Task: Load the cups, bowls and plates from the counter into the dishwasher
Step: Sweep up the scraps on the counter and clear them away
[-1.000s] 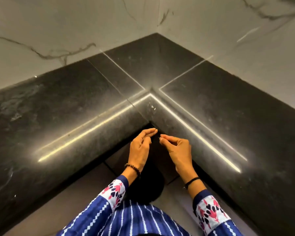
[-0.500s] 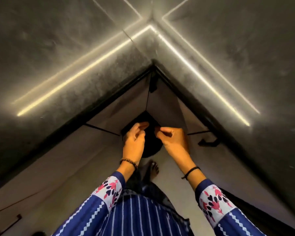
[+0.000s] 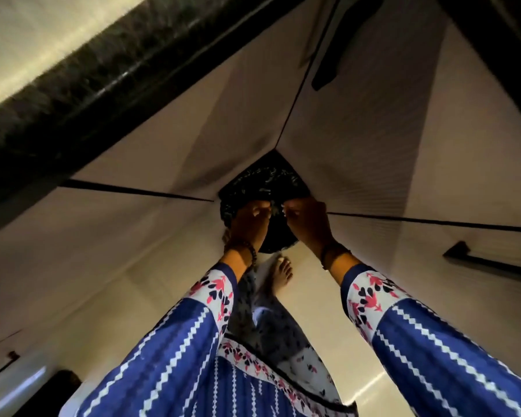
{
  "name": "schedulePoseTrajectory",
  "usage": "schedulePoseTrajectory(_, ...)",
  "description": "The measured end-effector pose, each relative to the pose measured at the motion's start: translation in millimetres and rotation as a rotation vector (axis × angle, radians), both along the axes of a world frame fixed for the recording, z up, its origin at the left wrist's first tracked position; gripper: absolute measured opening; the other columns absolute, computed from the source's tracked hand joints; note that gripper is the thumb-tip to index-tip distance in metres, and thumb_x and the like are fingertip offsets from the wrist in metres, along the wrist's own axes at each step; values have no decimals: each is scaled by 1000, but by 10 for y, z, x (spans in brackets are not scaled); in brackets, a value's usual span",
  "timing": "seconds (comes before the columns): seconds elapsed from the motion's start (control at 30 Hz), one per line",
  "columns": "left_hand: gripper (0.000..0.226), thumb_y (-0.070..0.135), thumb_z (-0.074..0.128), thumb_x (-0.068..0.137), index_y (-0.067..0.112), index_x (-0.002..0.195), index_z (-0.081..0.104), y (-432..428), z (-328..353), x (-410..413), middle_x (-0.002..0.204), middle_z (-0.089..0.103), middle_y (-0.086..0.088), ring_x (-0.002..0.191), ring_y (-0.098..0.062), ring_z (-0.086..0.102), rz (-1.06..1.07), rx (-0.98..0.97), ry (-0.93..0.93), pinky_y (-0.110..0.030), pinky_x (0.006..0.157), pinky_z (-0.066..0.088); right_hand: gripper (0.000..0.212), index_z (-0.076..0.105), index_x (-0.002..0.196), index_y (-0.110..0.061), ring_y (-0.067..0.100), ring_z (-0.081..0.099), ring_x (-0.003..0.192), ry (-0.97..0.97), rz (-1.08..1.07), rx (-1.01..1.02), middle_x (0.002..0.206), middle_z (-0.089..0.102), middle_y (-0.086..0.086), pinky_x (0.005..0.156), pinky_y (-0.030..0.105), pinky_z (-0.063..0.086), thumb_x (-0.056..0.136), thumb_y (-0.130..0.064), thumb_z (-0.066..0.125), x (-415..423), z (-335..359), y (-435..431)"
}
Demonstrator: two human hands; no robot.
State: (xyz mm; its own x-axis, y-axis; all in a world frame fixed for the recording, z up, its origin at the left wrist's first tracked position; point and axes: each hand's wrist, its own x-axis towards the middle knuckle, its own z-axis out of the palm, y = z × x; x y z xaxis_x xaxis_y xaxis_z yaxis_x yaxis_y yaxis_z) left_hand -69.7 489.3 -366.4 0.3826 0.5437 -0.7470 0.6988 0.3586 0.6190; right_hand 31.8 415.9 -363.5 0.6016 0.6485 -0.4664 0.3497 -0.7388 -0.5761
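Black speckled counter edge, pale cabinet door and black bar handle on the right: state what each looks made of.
Black speckled counter edge: polished stone, probably granite; pale flecks and a glossy streak along the rounded lip. Pale cabinet door: smooth matt laminate or painted board, flat and grainless; blur leaves it open. Black bar handle: likely matt-coated metal, thin, straight, no shine.

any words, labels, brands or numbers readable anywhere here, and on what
None can be read in this view.
Dark patterned fabric: pale squiggles, too blurred to read; they look like a print, not letters.
Blue sleeves: zigzag stripes and a heart print, no text.
Cabinet fronts and counter edge: no label or sign shows.
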Motion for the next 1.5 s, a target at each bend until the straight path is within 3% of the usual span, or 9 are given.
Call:
schedulePoseTrajectory(0.1, 34, 5, 44, 94, 7, 120, 65, 51, 9, 12, 127, 63, -9, 122, -23, 55, -17, 21, 7, -33, 106, 40, 43, 34, 51, -15, 12, 31, 47, 10, 42, -52, 51, 37, 1, 49, 18, 29, 81, 12, 50, 45, 49, 1)
schedulePoseTrajectory(0.2, 27, 11, 58, 84, 5, 108, 69, 51, 100, -32, 110, 70, -15, 107, -29, 64, 22, 89, -39, -40, 95, 50, 31, 64, 59, -4, 20, 55, 56, 4, -1, -36, 59, 61, 9, 60, 27, 42, 86, 9, 54, 70, 156, -41)
schedulePoseTrajectory(0.4, 20, -5, 67, 75, 15, 72, 61, 37, 499, 2, 78, 67, -11, 73, -28, 66, -37, 198, -73, -37, 67, 56, 15, 75, 77, 0, 26, 70, 78, -52, -53, 88, 80, 75, 14, 64, 32, 47, 85, 0, 62, 5, 510, -33)
schedulePoseTrajectory(0.53, 13, 1, 69, 79, 5, 91, 67, 13, 861, 69, 95, 68, -5, 82, -13, 57, -109, 279, -55, -20, 73, 43, 11, 78, 90, -6, 24, 69, 92, -86, -23, 84, 98, 76, 11, 71, 14, 39, 87, -6, 67, -45, 879, -8)
schedulePoseTrajectory(0.7, 22, 4, 70, 80, 9, 101, 67, 10, 1523, -19, 106, 69, -5, 98, -14, 61, -112, 311, -95, -22, 84, 47, 27, 73, 107, -3, 33, 65, 104, -84, -63, 97, 110, 70, 16, 85, 31, 52, 81, -1, 66, -70, 1530, -137)
schedulePoseTrajectory(0.87, 21, 8, 63, 85, 13, 106, 66, 19, 2238, -83, 103, 67, 3, 92, -7, 61, -222, 458, -199, -12, 77, 43, 13, 67, 103, -12, 11, 64, 84, -85, -40, 313, 101, 65, 1, 66, 2, 40, 90, -11, 66, -154, 2327, -232)
schedulePoseTrajectory(1.0, 18, 9, 60, 87, 18, 98, 69, 41, 2736, -69, 94, 70, 9, 86, 0, 63, -190, 566, -331, 0, 72, 43, 11, 68, 103, -18, -1, 65, 80, -78, -108, 457, 99, 70, -6, 68, 4, 45, 92, -17, 66, -238, 2817, -272)
schedulePoseTrajectory(1.37, 18, 7, 59, 88, 18, 97, 70, 483, 3565, 231, 90, 70, 11, 85, 5, 63, -132, 770, -570, -5, 75, 45, 15, 66, 108, -22, -1, 66, 84, -210, -63, 646, 99, 69, -16, 68, 8, 47, 93, -19, 67, 27, 3644, 148)
schedulePoseTrajectory(1.5, 19, 9, 57, 86, 19, 98, 67, 780, 3535, 416, 97, 67, 8, 91, -6, 62, -155, 957, -511, -22, 84, 50, 18, 66, 110, -16, 3, 66, 89, -325, -41, 624, 103, 68, -6, 77, 19, 54, 92, -18, 68, 318, 3654, 414)
